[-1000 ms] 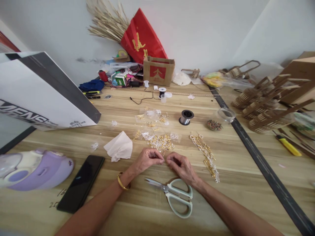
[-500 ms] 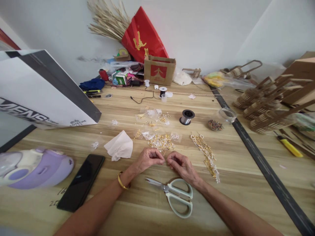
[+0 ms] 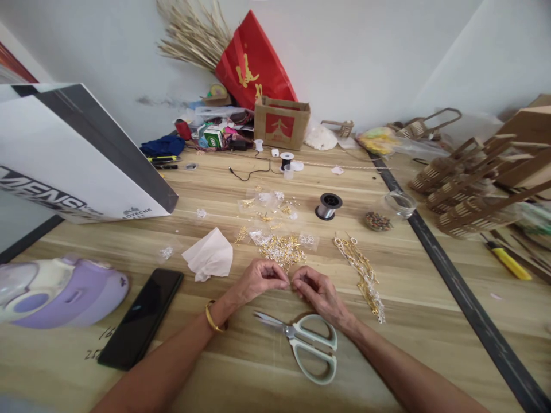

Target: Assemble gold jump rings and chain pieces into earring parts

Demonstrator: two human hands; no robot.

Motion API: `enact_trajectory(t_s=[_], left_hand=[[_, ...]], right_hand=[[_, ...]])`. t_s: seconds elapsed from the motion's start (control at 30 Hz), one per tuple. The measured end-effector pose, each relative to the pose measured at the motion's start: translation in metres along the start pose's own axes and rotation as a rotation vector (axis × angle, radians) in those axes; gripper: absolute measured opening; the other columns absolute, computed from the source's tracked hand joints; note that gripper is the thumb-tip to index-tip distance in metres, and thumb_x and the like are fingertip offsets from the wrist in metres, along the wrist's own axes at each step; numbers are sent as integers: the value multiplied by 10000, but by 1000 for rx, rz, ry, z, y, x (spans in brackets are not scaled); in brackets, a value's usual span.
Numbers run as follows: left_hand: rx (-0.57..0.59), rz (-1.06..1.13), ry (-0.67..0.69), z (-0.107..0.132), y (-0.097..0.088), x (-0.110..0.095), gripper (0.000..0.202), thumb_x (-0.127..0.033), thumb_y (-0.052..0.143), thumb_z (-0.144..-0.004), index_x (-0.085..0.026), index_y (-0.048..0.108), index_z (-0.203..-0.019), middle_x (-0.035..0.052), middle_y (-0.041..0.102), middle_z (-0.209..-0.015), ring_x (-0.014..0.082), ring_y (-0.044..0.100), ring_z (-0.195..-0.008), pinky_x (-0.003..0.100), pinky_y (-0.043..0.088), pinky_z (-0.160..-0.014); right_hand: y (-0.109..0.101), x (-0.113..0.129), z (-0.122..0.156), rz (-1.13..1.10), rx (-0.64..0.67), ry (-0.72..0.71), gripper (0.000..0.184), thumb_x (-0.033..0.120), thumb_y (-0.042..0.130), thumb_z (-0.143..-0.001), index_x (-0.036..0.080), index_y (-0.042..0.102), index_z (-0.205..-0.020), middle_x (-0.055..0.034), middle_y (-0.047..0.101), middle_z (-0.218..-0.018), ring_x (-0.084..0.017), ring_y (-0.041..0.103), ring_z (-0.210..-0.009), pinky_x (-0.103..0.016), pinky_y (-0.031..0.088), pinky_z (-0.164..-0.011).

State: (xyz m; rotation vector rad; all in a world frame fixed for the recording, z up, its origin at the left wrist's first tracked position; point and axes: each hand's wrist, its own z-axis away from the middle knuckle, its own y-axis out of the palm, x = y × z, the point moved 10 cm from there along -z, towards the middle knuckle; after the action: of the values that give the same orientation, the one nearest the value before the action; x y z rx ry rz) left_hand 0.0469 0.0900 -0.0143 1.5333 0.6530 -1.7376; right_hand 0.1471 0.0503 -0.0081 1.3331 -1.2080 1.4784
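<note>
My left hand (image 3: 263, 277), with a gold bangle (image 3: 212, 315) on its wrist, is closed in a pinch. Just across a narrow gap, my right hand (image 3: 316, 288) pinches too. Whatever lies between the fingertips is too small to make out. Right behind both hands spreads a pile of small gold and silver beads (image 3: 282, 250). Scissors with pale green handles (image 3: 316, 376) lie on the wooden table below the hands, blades toward the left. Gold and silver chains (image 3: 361, 267) rest to the right of my right hand.
Left of my hands are a pink tissue (image 3: 210, 255), a black phone (image 3: 142, 318), a purple and white device (image 3: 81, 292) and a large white box (image 3: 81, 155). Behind the beads stand a wire spool (image 3: 328, 206) and a jar of dark beads (image 3: 379, 220). Yellow-handled tool (image 3: 510, 260) at right.
The view has shifted very slightly. Both hands keep their pinching pose almost in the same place, and the things on the table have not moved.
</note>
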Motion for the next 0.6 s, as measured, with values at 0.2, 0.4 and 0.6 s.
enact_trajectory(t_s=[0.2,0.4,0.6], left_hand=[[-4,5,-23,0,1,-2,211,-260,786,-598,-106,661,-669,46,689,-698,140,624,-665,252,476,-669],[3,11,-18,1,2,-2,207,-255,783,-599,-105,661,-673,41,686,-687,128,618,-649,243,474,-659],[22,3,-15,1,3,0,219,-271,778,-615,-107,657,-693,38,683,-692,124,617,-652,236,474,-657]], right_hand=[[1,3,0,15,12,1,309,459,505,-885,162,550,-814,17,484,-629,-102,401,-547,-220,319,-504],[2,6,0,43,19,-21,306,449,497,-891,163,547,-795,19,470,-619,-102,389,-544,-222,310,-499],[2,5,-1,53,26,-27,305,449,502,-888,161,561,-806,20,474,-616,-100,392,-539,-218,314,-495]])
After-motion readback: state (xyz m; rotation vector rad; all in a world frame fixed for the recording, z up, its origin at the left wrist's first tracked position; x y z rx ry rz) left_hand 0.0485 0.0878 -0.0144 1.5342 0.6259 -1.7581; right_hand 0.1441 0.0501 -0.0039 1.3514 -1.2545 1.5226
